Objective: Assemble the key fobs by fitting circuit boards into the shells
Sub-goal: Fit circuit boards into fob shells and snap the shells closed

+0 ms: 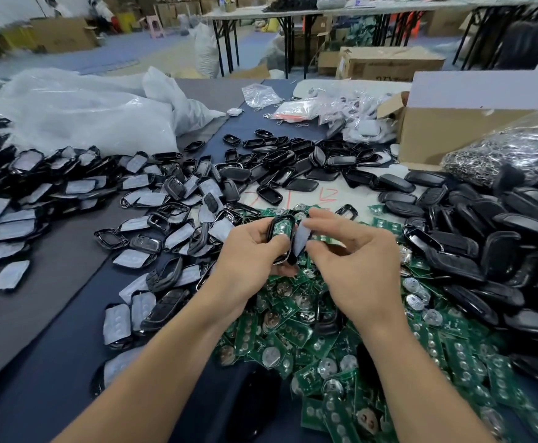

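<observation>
My left hand [248, 259] grips a black shell [272, 228] with a green circuit board [282, 229] seated inside. My right hand [357, 260] pinches a grey-lined cover [302, 241] just beside it. Loose boards [325, 346] heap at six o'clock, black backs [485, 251] at three and grey-lined fronts [139, 225] at nine.

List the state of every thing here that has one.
Shell: open, circuit board inside.
Left hand: grips the shell.
Grey-backed cover: tilted beside the shell, not fitted.
Right hand: pinches the cover.
Cardboard box: flap open.
</observation>
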`<state>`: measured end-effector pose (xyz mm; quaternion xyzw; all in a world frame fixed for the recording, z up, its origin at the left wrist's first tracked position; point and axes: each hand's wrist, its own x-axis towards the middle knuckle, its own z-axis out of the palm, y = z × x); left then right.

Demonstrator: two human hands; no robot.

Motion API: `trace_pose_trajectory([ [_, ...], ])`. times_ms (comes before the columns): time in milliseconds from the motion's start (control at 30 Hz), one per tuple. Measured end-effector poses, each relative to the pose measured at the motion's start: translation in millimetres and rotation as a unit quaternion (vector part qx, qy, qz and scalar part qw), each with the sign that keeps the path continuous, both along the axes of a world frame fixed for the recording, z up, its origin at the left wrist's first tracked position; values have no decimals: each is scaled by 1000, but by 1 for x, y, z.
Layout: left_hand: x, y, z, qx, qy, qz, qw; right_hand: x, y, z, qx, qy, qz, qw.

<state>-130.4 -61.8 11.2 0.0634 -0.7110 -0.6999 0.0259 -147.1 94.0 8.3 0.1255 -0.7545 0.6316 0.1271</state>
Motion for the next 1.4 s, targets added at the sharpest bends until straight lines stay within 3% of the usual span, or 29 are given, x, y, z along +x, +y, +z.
trace_pose_trajectory([
  [133, 1, 3, 1, 11, 9, 1, 1000, -1, -6, -3, -150, -118, 60, 980],
  [467, 2, 10, -7, -69, 28, 5, 997, -8, 0, -3, -83, -184, 105, 974],
  [800, 3, 5, -9, -121, 78, 86, 986, -8, 1, 2, -190, -220, 124, 949],
  [967, 3, 6, -5, -63, 109, 87, 988, -3, -8, -2, -166, -212, 161, 950],
  [1400, 2, 12, -12, -94, 98, 75, 988, 2, -16, -7, -93, -106, 114, 983],
])
